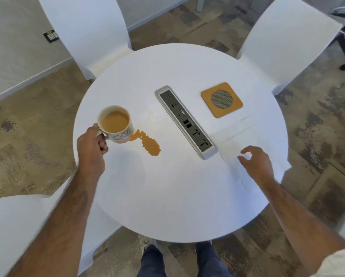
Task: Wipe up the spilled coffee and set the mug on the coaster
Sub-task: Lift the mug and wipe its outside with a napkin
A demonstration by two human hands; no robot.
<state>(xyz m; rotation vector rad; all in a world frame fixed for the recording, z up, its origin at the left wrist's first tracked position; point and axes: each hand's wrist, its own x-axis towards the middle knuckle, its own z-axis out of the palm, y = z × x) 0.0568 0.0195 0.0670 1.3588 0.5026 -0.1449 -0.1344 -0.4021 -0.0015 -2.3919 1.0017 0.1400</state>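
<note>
A white mug point(115, 124) full of milky coffee is at the left of the round white table point(167, 196); my left hand point(91, 148) grips its handle. A tan coffee puddle point(147, 143) spreads from the mug's base toward the right. A square cork coaster point(211, 104) with a grey mesh disc lies at the far right. White paper napkins point(245, 134) lie unfolded at the right edge; my right hand point(255, 160) hovers over them with fingers spread, holding nothing.
A silver power and data socket strip point(185, 121) runs diagonally across the table's middle, between puddle and coaster. White chairs stand at the far left point(87, 33), far right point(283, 43) and near left point(17, 226). My legs show below the table's near edge.
</note>
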